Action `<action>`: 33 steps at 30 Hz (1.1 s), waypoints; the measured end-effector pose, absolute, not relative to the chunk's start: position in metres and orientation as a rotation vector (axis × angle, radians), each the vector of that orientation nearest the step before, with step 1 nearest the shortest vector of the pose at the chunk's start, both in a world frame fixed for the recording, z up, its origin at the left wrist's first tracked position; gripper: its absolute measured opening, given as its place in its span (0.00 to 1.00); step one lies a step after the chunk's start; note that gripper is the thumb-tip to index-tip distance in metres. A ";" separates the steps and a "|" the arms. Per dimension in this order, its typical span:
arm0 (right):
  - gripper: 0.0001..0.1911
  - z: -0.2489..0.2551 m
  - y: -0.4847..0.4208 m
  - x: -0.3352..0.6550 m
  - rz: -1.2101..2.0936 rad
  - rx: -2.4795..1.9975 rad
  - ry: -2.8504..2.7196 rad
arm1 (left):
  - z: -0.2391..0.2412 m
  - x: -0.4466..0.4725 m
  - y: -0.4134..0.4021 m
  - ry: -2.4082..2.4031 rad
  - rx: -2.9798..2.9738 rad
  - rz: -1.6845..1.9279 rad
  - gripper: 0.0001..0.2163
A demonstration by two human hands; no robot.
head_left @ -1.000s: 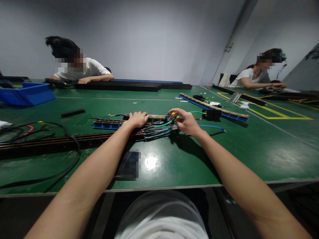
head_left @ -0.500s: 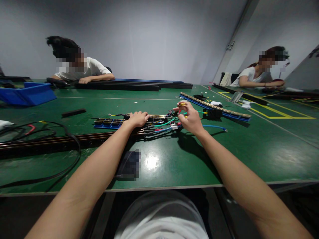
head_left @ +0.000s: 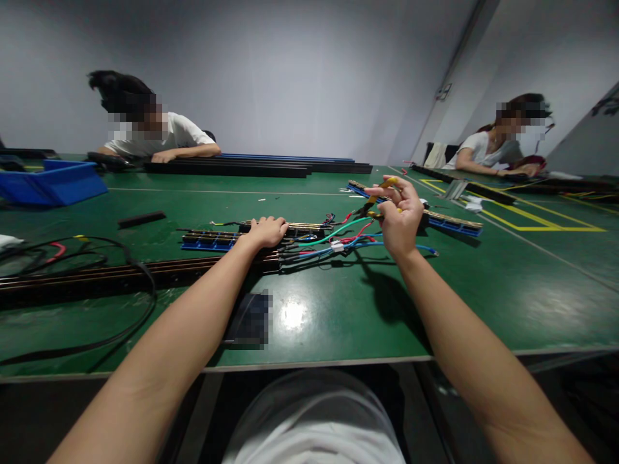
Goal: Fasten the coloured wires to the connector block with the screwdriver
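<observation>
My left hand (head_left: 265, 232) lies with its fingers stretched out over the ends of several long rails with copper-coloured strips. Nearest to it are a blue-backed strip (head_left: 207, 240) and a dark rail (head_left: 184, 265). My right hand (head_left: 402, 216) holds yellow-handled pliers (head_left: 387, 187), raised above the table with dark jaws pointing left and down. Below the jaws, loose wires run out of the rail end: a green wire (head_left: 345, 225), a blue wire (head_left: 374, 243) and red ones, with a white tag (head_left: 337, 246) on the bundle. The pliers' jaw tips are too blurred to tell what they touch.
Another blue-backed strip (head_left: 454, 223) lies beyond my right hand. A blurred dark flat object (head_left: 250, 319) is near the front edge. Black cable (head_left: 152, 293) loops at left, below a blue bin (head_left: 72, 183). Two people sit across the table, near long black rails (head_left: 227, 169).
My right hand has moved right and up with the pliers, away from the wire bundle, and the pliers now show more fully. My left hand stays on the rails.
</observation>
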State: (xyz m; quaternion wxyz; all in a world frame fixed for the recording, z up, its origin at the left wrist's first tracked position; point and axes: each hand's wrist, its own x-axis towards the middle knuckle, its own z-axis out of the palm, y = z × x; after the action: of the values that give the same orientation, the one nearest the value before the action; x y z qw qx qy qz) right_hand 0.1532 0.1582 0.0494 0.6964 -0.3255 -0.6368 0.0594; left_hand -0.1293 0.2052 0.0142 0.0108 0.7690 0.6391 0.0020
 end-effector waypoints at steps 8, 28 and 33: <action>0.21 0.039 0.163 0.149 0.155 -0.820 -1.499 | 0.018 -0.128 0.199 2.015 2.384 -0.029 0.25; 0.33 0.026 0.145 0.132 -0.206 -0.805 -2.101 | 0.016 -0.128 0.196 2.012 2.392 -0.011 0.25; 0.31 0.032 0.136 0.129 -0.247 -0.858 -2.046 | 0.015 -0.129 0.196 2.006 2.401 -0.004 0.25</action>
State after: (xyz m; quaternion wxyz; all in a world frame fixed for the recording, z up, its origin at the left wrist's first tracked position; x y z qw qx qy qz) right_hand 0.1288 0.1358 0.0318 0.4392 -0.3454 -0.8233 -0.0996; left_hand -0.1293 0.1959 0.0149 0.0065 0.7674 0.6411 -0.0011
